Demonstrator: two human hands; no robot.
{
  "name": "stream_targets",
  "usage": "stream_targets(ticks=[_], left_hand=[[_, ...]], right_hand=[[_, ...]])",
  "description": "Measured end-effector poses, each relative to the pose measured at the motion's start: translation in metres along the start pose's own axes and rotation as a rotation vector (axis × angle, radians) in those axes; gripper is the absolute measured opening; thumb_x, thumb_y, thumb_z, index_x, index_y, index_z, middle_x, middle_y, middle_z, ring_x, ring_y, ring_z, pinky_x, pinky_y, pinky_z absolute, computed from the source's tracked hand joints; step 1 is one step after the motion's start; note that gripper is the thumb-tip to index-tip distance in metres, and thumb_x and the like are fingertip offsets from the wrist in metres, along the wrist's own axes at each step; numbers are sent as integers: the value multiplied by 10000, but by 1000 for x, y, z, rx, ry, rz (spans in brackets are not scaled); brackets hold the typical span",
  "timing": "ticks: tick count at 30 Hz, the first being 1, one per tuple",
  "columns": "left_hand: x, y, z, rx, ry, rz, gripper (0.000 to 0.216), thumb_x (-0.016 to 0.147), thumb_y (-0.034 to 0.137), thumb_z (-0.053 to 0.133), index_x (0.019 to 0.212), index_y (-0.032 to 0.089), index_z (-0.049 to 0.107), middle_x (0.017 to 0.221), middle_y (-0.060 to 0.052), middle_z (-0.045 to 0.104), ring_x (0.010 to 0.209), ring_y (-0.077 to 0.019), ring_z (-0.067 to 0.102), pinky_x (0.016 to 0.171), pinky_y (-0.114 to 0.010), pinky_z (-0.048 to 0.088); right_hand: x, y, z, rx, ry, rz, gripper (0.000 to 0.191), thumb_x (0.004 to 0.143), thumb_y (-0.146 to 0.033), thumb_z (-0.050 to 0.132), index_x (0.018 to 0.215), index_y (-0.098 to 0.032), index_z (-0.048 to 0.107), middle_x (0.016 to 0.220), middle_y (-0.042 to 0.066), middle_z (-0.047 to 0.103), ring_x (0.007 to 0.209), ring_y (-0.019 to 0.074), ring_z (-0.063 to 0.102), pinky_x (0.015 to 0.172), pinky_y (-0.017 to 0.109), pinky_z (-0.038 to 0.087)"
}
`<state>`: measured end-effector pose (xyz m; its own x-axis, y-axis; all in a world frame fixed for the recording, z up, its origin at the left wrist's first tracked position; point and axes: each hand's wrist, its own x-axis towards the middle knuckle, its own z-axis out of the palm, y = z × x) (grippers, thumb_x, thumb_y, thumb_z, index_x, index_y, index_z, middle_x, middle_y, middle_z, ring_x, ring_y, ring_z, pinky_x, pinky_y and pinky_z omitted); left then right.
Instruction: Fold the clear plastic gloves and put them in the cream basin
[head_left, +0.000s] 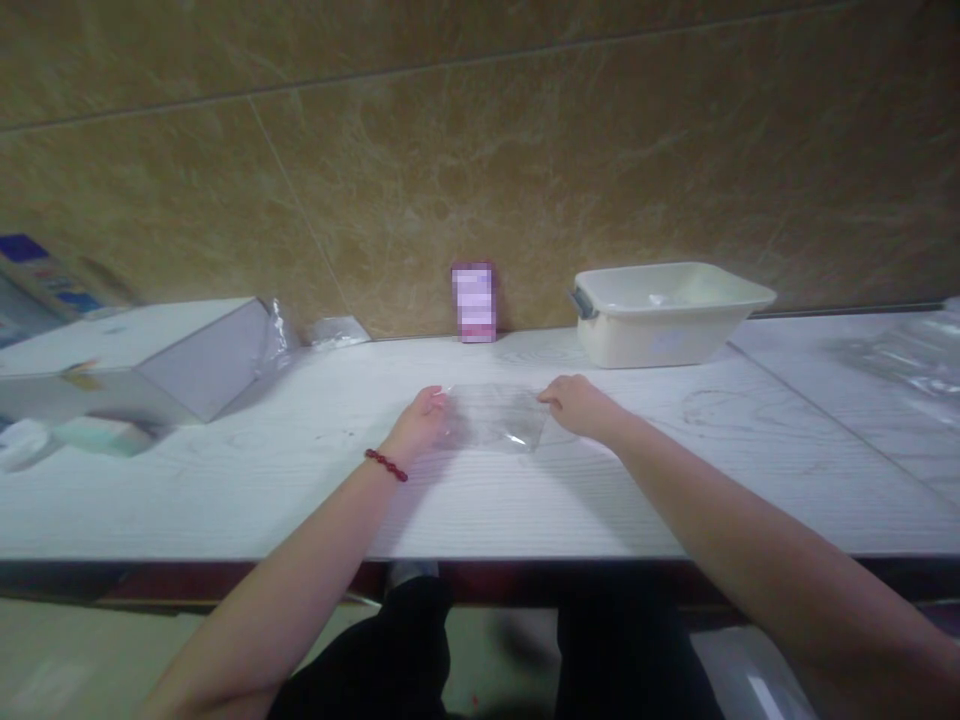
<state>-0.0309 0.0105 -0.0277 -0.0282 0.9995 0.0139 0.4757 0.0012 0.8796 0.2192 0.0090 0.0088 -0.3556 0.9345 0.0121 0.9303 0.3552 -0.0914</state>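
A clear plastic bag [491, 415] is stretched flat between my two hands, just over the white wood-grain table [480, 510]. My left hand [421, 420] pinches its left edge between thumb and fingers. At its upper right corner, my right hand [576, 402] is closed on the plastic with the fingertips. The bag looks thin and see-through, with a bright glint near its lower right; whether anything is inside I cannot tell. A red bead bracelet [387, 465] circles my left wrist.
Against the tiled wall [420, 180] leans a blurred-out phone-like panel [474, 302]. A cream plastic basin [660, 335] with a grey handle stands back right. On the left lies a white box [199, 370] beside a pale green item [105, 435]. Clear plastic packaging [919, 355] lies far right.
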Motion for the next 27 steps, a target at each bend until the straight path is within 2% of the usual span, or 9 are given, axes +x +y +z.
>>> stream_targets(ticks=[4,7,10,12,17,20,22,25,27], left_hand=[[2,4,-8,37,120,12,365,766,166,378,1130,132,371,1121,-117,495,801,-128,565,684,-255,452],[2,3,-20,351,137,114,315,727,180,429,1032,114,468,1047,-118,537,926,-173,520,811,-289,392],[-1,1,-29,593,106,108,222,691,223,472,879,132,545,910,-99,585,868,-208,539,795,-327,393],[-2,1,-29,532,112,54,222,709,229,444,895,145,531,836,-71,599,797,-186,561,734,-311,424],[-5,8,-20,19,102,-14,266,747,199,388,1003,144,439,907,-69,577,744,-114,579,656,-233,456],[-7,11,-20,25,94,-31,283,740,216,409,1010,134,438,944,-87,564,764,-129,582,664,-251,462],[-9,12,-21,208,64,96,301,737,250,426,1012,133,459,977,-93,557,828,-160,567,718,-296,452],[-12,15,-19,526,-72,466,322,755,269,412,1038,133,481,1066,-92,525,993,-183,482,874,-330,360],[-13,19,-12,662,-173,642,348,778,270,383,1082,123,467,1111,-92,503,1051,-176,433,930,-315,301]], right_hand=[[2,0,2,-8,4,-3,357,764,-169,357,1039,-250,570,1075,29,552,1005,178,456,857,284,323],[3,-1,3,-18,15,-2,330,788,-213,349,1031,-236,571,1061,45,557,994,181,461,850,288,321],[3,-3,5,-10,43,5,340,815,-296,322,1037,-202,563,1039,77,563,980,188,470,845,299,318],[2,-5,6,6,81,-11,381,820,-364,307,1057,-185,546,1052,91,554,994,192,460,854,307,311],[-3,-11,12,52,128,-113,470,776,-497,334,1095,-201,511,1136,78,499,1067,204,396,879,322,301],[-5,-14,14,74,111,-136,502,742,-536,369,1101,-213,507,1171,72,473,1084,215,382,881,335,310],[-5,-17,14,95,122,-139,513,742,-529,374,1112,-196,499,1177,81,468,1089,216,383,891,334,307],[-1,-24,14,137,190,-125,503,778,-479,342,1129,-147,483,1182,99,466,1102,197,383,924,307,281],[2,-31,16,167,234,-110,500,798,-446,316,1148,-119,461,1190,104,461,1113,184,378,943,284,259]])
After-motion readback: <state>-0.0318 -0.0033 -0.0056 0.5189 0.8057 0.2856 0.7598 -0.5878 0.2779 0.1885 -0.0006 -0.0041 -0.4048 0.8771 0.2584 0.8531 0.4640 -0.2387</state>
